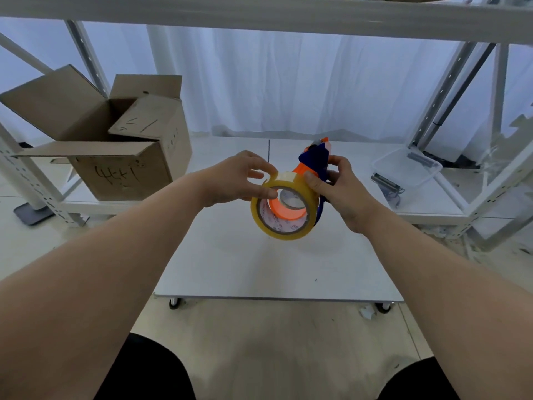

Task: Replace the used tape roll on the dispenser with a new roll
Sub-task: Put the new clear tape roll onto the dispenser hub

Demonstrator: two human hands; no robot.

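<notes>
Above a white wheeled bench (277,264) amid white shelving (288,13), left hand (239,180) fingers pinch the yellow tape roll (281,226); right hand (337,189) grips the blue-orange dispenser (314,160). Cardboard box (115,140) upper left.

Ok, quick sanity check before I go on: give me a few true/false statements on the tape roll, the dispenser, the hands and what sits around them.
1. The yellow tape roll is lying flat on the table. False: both hands hold it in the air, above the white table.
2. The left hand pinches the roll at its top edge. True.
3. The right hand grips the blue and orange dispenser. True.
4. The cardboard box is taped shut. False: its flaps are open.
5. A clear plastic tray sits to the right. True.
</notes>
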